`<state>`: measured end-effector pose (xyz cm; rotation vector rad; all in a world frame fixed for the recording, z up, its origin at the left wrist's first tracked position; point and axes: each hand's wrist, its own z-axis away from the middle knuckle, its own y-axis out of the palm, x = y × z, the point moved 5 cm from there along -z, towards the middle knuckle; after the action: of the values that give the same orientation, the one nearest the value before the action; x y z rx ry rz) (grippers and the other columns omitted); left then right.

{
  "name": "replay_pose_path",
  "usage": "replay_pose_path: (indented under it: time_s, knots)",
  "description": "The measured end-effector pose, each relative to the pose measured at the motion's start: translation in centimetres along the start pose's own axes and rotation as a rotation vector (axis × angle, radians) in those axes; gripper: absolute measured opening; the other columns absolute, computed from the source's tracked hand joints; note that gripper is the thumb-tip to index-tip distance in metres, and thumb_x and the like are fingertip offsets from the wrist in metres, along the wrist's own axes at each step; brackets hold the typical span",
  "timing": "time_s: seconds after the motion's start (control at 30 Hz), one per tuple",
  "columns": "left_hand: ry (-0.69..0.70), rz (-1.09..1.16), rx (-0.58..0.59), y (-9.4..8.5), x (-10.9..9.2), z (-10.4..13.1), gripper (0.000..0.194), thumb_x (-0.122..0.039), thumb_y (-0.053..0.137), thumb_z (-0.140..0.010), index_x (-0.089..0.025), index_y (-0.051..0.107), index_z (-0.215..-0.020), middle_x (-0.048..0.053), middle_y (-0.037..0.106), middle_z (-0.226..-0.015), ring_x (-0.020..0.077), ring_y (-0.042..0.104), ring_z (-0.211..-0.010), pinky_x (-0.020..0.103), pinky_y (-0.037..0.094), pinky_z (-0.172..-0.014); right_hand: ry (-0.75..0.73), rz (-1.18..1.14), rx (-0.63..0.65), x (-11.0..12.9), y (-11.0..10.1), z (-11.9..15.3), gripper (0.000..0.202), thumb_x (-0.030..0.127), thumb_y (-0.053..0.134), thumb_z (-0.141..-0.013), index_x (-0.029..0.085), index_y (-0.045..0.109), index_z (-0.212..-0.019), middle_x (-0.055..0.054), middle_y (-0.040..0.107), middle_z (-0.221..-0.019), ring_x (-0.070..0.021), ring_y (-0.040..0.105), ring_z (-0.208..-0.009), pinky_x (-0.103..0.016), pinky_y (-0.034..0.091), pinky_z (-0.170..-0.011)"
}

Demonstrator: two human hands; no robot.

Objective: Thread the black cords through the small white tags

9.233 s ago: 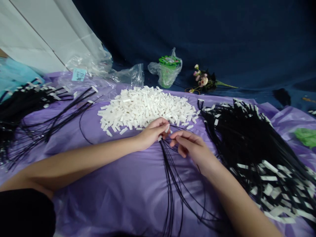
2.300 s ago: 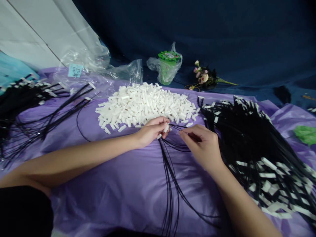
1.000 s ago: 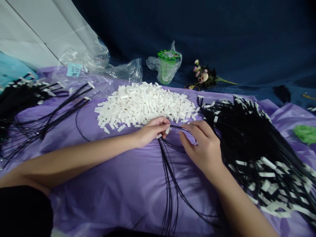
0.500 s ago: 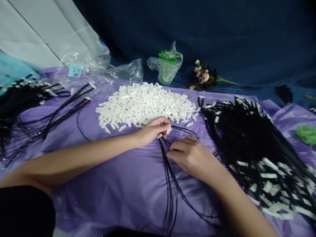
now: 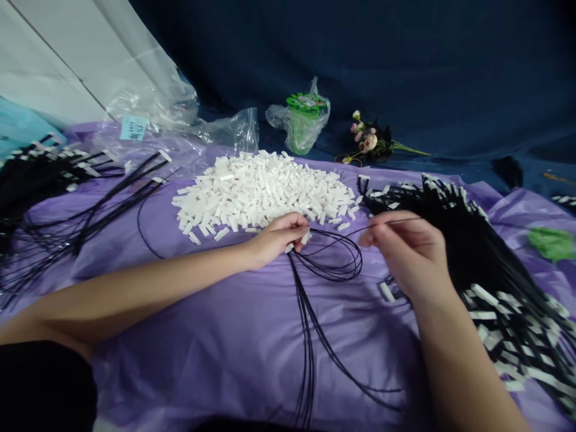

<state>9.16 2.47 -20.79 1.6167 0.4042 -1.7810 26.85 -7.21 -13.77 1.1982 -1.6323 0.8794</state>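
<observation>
My left hand (image 5: 284,235) pinches a bundle of thin black cords (image 5: 339,276) just in front of the white heap. Small white pieces (image 5: 305,236) show at its fingertips, on the cords. The bundle loops out to the right, while loose ends hang toward me over the purple sheet. Off to the right, my right hand (image 5: 407,249) is closed, with one thin cord (image 5: 360,229) pinched between thumb and fingers. That strand runs from the bundle's loop to the right hand and ends past its fingers.
A heap of small white pieces (image 5: 265,189) lies ahead on the purple sheet (image 5: 216,348). Black cords with white ends (image 5: 459,240) are piled at right, more cords (image 5: 27,186) at left. Behind are a clear plastic bag (image 5: 225,129), a green cup (image 5: 303,123) and artificial flowers (image 5: 369,141).
My right hand has moved from beside the bundle up and to the right, drawing one strand out. The bundle's loop now shows fully. My left hand has stayed in place.
</observation>
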Motion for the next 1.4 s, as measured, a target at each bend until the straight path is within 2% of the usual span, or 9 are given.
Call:
replay_pose_path:
  time_s: [0.1,0.2,0.33,0.5,0.6,0.8,1.07,1.27,1.4]
  knots:
    - [-0.007,0.008,-0.001,0.0,0.0,0.0,0.014,-0.028,0.059,-0.081,-0.017,0.051,-0.08,-0.001,0.053,-0.067,0.0082,0.049,-0.057,0.025,0.032,-0.054,0.0,-0.184,-0.22,-0.1,-1.1,-0.3,0.013,0.032,0.058,-0.089,0.024,0.061,-0.079,-0.002,0.055,-0.09,-0.013,0.058,-0.072,-0.032,0.053,-0.069]
    - [-0.006,0.007,-0.009,0.1,0.0,0.0,0.015,-0.029,0.059,-0.08,-0.017,0.05,-0.079,-0.002,0.053,-0.067,0.008,0.049,-0.057,0.025,0.031,-0.053,0.06,-0.195,-0.274,-0.1,-1.0,-0.3,0.018,0.036,0.045,-0.094,0.026,0.058,-0.086,-0.001,0.05,-0.083,-0.013,0.055,-0.07,-0.033,0.052,-0.07]
    - [0.007,-0.023,0.01,0.1,0.0,0.0,0.015,-0.03,0.058,-0.082,-0.017,0.05,-0.08,-0.002,0.053,-0.065,0.0084,0.048,-0.056,0.025,0.031,-0.053,0.044,-0.153,-0.168,0.1,0.1,0.4,0.011,0.031,0.055,-0.089,0.03,0.062,-0.098,0.004,0.047,-0.066,-0.0099,0.045,-0.05,-0.026,0.046,-0.052]
    - [0.007,-0.024,0.027,0.1,0.0,0.1,0.014,-0.03,0.057,-0.082,-0.017,0.05,-0.082,-0.002,0.053,-0.067,0.0089,0.049,-0.058,0.025,0.032,-0.055,-0.036,0.497,0.015,0.4,2.0,1.3,0.007,0.023,0.067,-0.08,0.018,0.072,-0.08,-0.001,0.064,-0.066,-0.0117,0.055,-0.055,-0.025,0.042,-0.053]
    - [-0.001,-0.007,0.013,0.2,0.0,0.1,0.013,-0.029,0.056,-0.082,-0.017,0.05,-0.083,-0.002,0.053,-0.068,0.0087,0.049,-0.058,0.025,0.032,-0.054,-0.083,0.632,0.049,0.7,2.5,1.4,0.011,0.021,0.065,-0.08,0.016,0.071,-0.072,0.0,0.061,-0.058,-0.01,0.052,-0.05,-0.023,0.038,-0.05]
    - [0.0,0.015,0.006,0.3,-0.2,0.2,0.011,-0.027,0.056,-0.081,-0.018,0.049,-0.083,-0.002,0.052,-0.068,0.0089,0.049,-0.059,0.026,0.032,-0.055,-0.149,0.705,0.07,0.7,2.8,1.3,0.012,0.02,0.064,-0.078,0.016,0.069,-0.068,0.003,0.054,-0.052,-0.0079,0.046,-0.046,-0.022,0.036,-0.049]
    - [0.013,-0.002,0.029,0.5,-0.3,0.3,0.011,-0.027,0.055,-0.082,-0.018,0.049,-0.083,-0.002,0.051,-0.069,0.0093,0.049,-0.061,0.027,0.032,-0.056,-0.138,0.721,0.058,0.2,3.1,1.3,0.012,0.02,0.064,-0.079,0.017,0.069,-0.069,0.002,0.057,-0.054,-0.0091,0.049,-0.048,-0.022,0.037,-0.051]
    - [0.033,-0.053,0.026,0.6,-0.5,0.4,0.011,-0.027,0.054,-0.083,-0.018,0.048,-0.084,-0.002,0.052,-0.071,0.0085,0.049,-0.06,0.025,0.025,-0.052,0.02,0.619,0.1,-0.5,2.8,1.2,0.016,0.025,0.062,-0.082,0.016,0.071,-0.073,0.001,0.06,-0.058,-0.0102,0.05,-0.05,-0.022,0.037,-0.05]
    - [0.062,-0.125,0.038,0.7,-0.8,0.5,0.01,-0.026,0.052,-0.086,-0.017,0.048,-0.085,-0.002,0.053,-0.072,0.008,0.05,-0.061,0.024,0.026,-0.052,0.106,0.542,0.114,-1.1,2.7,1.2,0.018,0.028,0.063,-0.082,0.015,0.07,-0.073,0.0,0.063,-0.062,-0.0112,0.051,-0.054,-0.022,0.038,-0.051]
